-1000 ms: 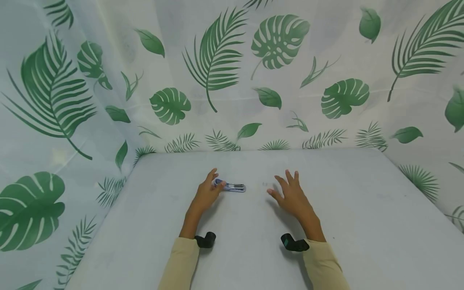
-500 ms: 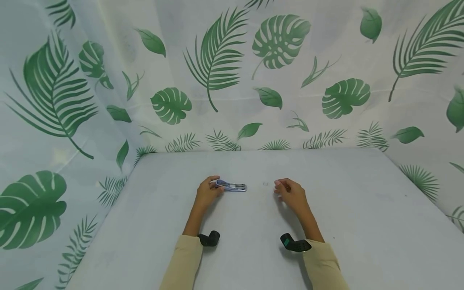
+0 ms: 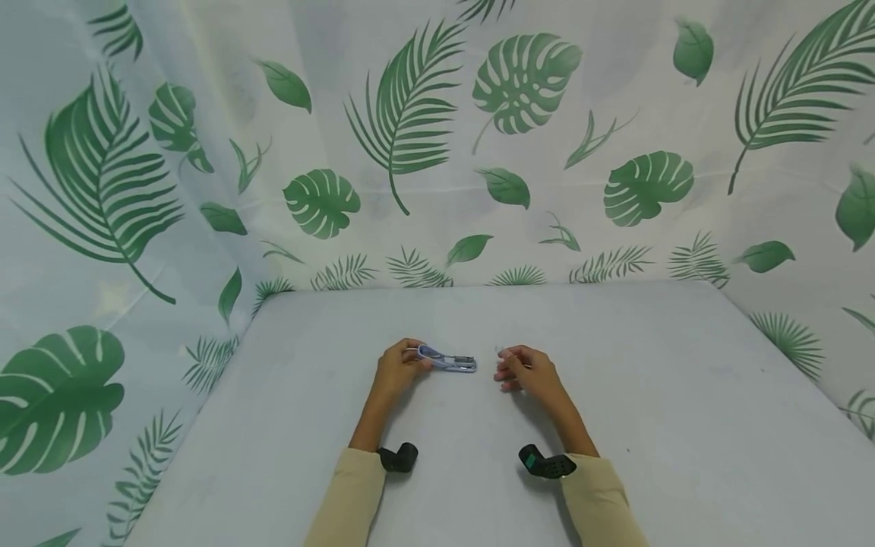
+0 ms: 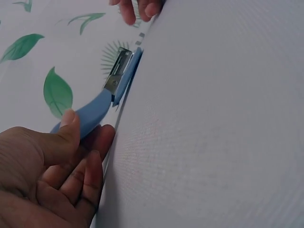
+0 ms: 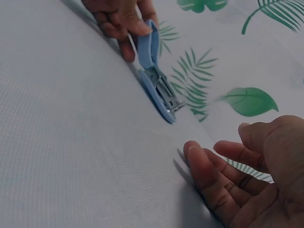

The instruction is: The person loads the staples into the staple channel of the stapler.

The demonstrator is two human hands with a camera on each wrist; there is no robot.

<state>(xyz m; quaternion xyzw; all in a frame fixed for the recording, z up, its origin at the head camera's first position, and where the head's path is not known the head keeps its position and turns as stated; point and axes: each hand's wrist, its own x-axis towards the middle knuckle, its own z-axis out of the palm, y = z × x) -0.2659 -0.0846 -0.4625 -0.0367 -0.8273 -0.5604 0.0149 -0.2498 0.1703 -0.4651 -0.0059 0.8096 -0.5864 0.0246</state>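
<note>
A blue stapler [image 3: 447, 360] with an exposed metal part lies across the middle of the view, pointing right. My left hand [image 3: 396, 374] grips its rounded handle end between thumb and fingers. In the left wrist view the stapler [image 4: 97, 111] angles up and away from the hand [image 4: 52, 171]. My right hand [image 3: 536, 375] is to the right of the stapler, apart from it, beside tiny pale pieces [image 3: 499, 349] on the table. In the right wrist view that hand [image 5: 251, 175] has loosely bent fingers, thumb apart, nothing visible held.
The white table [image 3: 437, 463] extends around both hands. A white curtain [image 3: 437, 137] with green leaf prints stands behind it and along the sides. Dark wrist cameras are strapped at both sleeve cuffs.
My left hand has closed on the stapler and shifted it slightly right and nearer. My right hand has drawn in its spread fingers and moved left, up to the tiny pieces.
</note>
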